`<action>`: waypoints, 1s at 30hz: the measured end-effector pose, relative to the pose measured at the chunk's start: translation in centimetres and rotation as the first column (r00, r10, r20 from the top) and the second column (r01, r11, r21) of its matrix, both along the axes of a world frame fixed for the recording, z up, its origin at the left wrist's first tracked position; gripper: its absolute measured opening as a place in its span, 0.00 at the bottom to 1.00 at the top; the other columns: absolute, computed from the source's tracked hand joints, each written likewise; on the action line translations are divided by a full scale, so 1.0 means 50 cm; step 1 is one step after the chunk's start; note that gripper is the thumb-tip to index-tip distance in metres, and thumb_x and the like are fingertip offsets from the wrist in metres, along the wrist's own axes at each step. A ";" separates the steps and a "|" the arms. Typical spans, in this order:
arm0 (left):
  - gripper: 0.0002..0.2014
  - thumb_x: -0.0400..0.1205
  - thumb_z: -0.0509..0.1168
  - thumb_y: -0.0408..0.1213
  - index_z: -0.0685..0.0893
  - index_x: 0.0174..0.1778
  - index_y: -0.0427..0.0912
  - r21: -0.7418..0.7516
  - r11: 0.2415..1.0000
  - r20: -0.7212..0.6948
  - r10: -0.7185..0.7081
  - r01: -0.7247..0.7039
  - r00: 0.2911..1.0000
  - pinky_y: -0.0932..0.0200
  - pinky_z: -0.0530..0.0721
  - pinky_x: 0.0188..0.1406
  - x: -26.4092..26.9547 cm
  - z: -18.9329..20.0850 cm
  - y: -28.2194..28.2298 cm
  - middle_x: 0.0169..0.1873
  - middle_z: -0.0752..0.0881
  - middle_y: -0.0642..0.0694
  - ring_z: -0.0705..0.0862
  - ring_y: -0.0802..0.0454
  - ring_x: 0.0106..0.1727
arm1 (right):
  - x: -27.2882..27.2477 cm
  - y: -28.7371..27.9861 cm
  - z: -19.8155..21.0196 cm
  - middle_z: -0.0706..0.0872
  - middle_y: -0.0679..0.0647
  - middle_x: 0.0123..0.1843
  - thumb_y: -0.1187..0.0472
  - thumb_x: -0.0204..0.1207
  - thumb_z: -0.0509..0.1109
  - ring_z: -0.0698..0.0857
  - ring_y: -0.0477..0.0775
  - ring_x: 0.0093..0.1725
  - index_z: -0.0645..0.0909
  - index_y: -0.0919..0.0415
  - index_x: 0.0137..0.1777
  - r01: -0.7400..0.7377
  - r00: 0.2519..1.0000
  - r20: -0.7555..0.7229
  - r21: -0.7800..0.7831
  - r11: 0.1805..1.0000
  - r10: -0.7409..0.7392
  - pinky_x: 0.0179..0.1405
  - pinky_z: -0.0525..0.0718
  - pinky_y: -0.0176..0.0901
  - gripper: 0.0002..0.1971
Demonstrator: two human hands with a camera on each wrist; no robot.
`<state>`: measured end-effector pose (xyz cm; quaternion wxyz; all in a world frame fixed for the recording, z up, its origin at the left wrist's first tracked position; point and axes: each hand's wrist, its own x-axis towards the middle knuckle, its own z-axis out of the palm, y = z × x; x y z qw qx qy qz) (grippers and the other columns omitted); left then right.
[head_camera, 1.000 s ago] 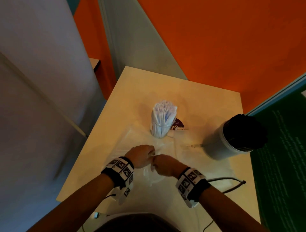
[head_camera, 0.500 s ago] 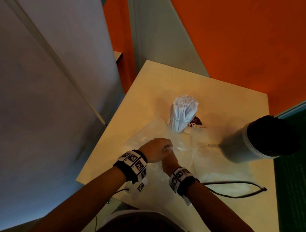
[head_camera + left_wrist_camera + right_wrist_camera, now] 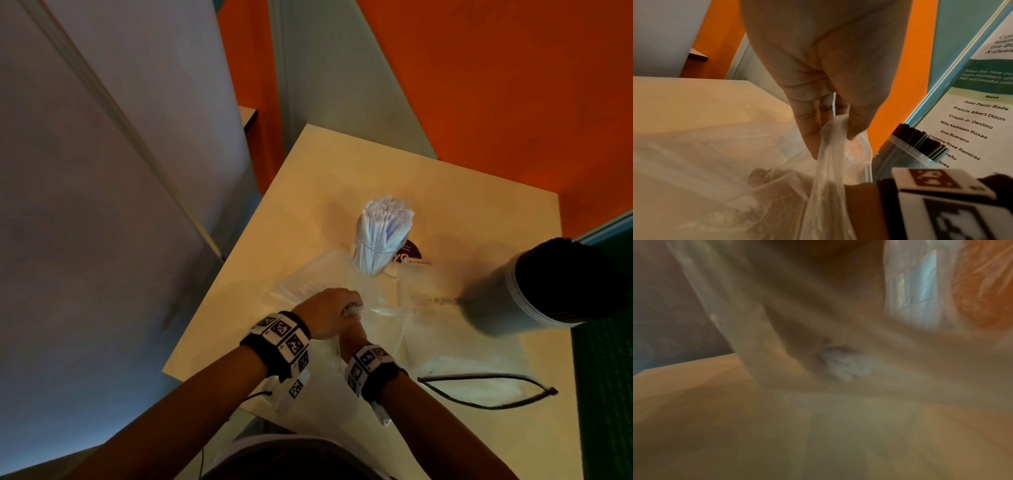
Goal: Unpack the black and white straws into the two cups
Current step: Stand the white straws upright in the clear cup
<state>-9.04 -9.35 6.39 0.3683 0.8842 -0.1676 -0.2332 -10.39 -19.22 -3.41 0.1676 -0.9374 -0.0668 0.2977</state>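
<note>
- Straws: white ones (image 3: 383, 236) stand packed in a clear cup (image 3: 373, 255) near the table's (image 3: 308, 178) middle; black ones (image 3: 565, 277) fill a second cup (image 3: 493, 308) by the right edge. Both look done, judging from this.
- Left hand (image 3: 329, 311) pinches a gathered fold of the empty bag (image 3: 830, 146) between thumb and fingers, near the front edge.
- Right hand (image 3: 352, 334) sits under the left, inside or behind the plastic; its grip cannot be told, and the wrist view is blurred.
- Risk: the bag's film spreads toward both cups. A hard pull could drag it against the white cup, which stands just beside the far fold, and tip it.
- Risk: the black cup is tall, top-heavy and close to the right edge; snagged plastic could knock it off.
- Risk: cable (image 3: 486, 394) at the front right lies on the plastic; lifting may catch it.
</note>
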 end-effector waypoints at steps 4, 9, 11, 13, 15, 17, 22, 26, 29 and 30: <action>0.13 0.84 0.63 0.38 0.80 0.62 0.39 0.008 1.000 0.003 -0.012 0.012 1.000 0.53 0.77 0.57 0.003 -0.010 0.005 0.58 0.83 0.40 0.81 0.44 0.58 | 0.018 -0.014 0.029 0.72 0.64 0.75 0.65 0.87 0.52 0.72 0.59 0.74 0.66 0.70 0.75 0.085 0.991 -0.105 0.038 0.996 -0.080 0.69 0.68 0.41 0.19; 0.13 0.86 0.59 0.44 0.79 0.61 0.40 0.014 1.000 -0.013 0.010 -0.010 1.000 0.59 0.72 0.50 0.004 -0.024 0.006 0.50 0.78 0.47 0.79 0.48 0.51 | 0.052 -0.059 0.093 0.87 0.56 0.41 0.60 0.85 0.59 0.88 0.49 0.38 0.81 0.62 0.47 0.157 0.892 -0.446 0.147 0.977 -0.077 0.35 0.82 0.30 0.10; 0.17 0.86 0.57 0.48 0.78 0.62 0.40 0.049 0.999 -0.045 -0.010 0.012 0.999 0.59 0.73 0.50 0.004 -0.032 0.004 0.50 0.77 0.47 0.79 0.47 0.51 | 0.057 -0.084 0.123 0.80 0.52 0.27 0.60 0.84 0.57 0.81 0.44 0.18 0.75 0.58 0.40 0.249 0.840 -0.528 0.178 0.952 -0.121 0.19 0.78 0.31 0.11; 0.20 0.85 0.58 0.51 0.77 0.66 0.41 0.124 0.991 -0.036 -0.040 0.044 0.999 0.57 0.75 0.52 0.001 -0.040 0.000 0.56 0.78 0.44 0.79 0.45 0.55 | 0.062 -0.112 0.154 0.76 0.52 0.27 0.62 0.83 0.57 0.78 0.44 0.15 0.73 0.57 0.42 0.220 0.814 -0.575 0.165 0.961 -0.088 0.16 0.76 0.32 0.09; 0.29 0.82 0.61 0.57 0.70 0.74 0.44 0.252 0.965 0.131 -0.106 0.070 0.986 0.52 0.72 0.62 -0.004 -0.052 -0.009 0.65 0.74 0.44 0.74 0.44 0.66 | 0.064 -0.146 0.183 0.75 0.52 0.27 0.62 0.83 0.59 0.78 0.45 0.17 0.72 0.59 0.40 0.163 0.797 -0.603 0.151 0.975 -0.040 0.18 0.76 0.34 0.09; 0.41 0.75 0.65 0.63 0.61 0.80 0.47 0.332 0.939 0.327 -0.201 0.087 0.923 0.48 0.63 0.70 -0.008 -0.060 -0.024 0.73 0.67 0.45 0.65 0.44 0.73 | 0.069 -0.175 0.220 0.77 0.53 0.29 0.62 0.84 0.60 0.79 0.46 0.19 0.72 0.61 0.41 0.116 0.786 -0.618 0.113 0.987 -0.022 0.20 0.78 0.37 0.09; 0.43 0.71 0.70 0.61 0.63 0.78 0.48 0.292 0.922 0.402 -0.361 0.256 0.841 0.48 0.63 0.69 0.012 -0.052 -0.095 0.69 0.74 0.47 0.68 0.48 0.69 | 0.068 -0.210 0.321 0.80 0.56 0.32 0.62 0.84 0.62 0.82 0.49 0.24 0.75 0.66 0.42 -0.005 0.801 -0.596 0.081 0.997 0.053 0.20 0.81 0.36 0.10; 0.18 0.81 0.64 0.46 0.76 0.66 0.45 0.070 0.981 0.292 -0.194 0.181 0.937 0.48 0.82 0.46 0.022 -0.032 -0.143 0.45 0.88 0.39 0.86 0.38 0.47 | 0.065 -0.230 0.399 0.86 0.60 0.44 0.53 0.84 0.62 0.88 0.55 0.36 0.78 0.67 0.62 -0.003 0.883 -0.466 0.122 0.993 0.060 0.32 0.88 0.41 0.17; 0.12 0.82 0.62 0.40 0.82 0.60 0.41 -0.082 0.991 0.201 -0.085 0.103 0.976 0.43 0.83 0.46 0.031 -0.016 -0.152 0.47 0.89 0.35 0.86 0.37 0.47 | 0.081 -0.263 0.444 0.85 0.61 0.58 0.47 0.85 0.58 0.84 0.59 0.57 0.82 0.64 0.61 -0.085 0.995 -0.048 0.136 0.987 0.092 0.55 0.79 0.48 0.22; 0.10 0.83 0.62 0.39 0.83 0.56 0.41 -0.140 0.987 0.173 -0.049 0.074 0.984 0.42 0.83 0.46 0.035 -0.010 -0.155 0.46 0.88 0.36 0.86 0.38 0.46 | 0.083 -0.272 0.454 0.85 0.58 0.58 0.47 0.84 0.60 0.83 0.55 0.57 0.82 0.62 0.59 0.000 0.994 0.104 0.266 0.964 -0.029 0.54 0.77 0.44 0.19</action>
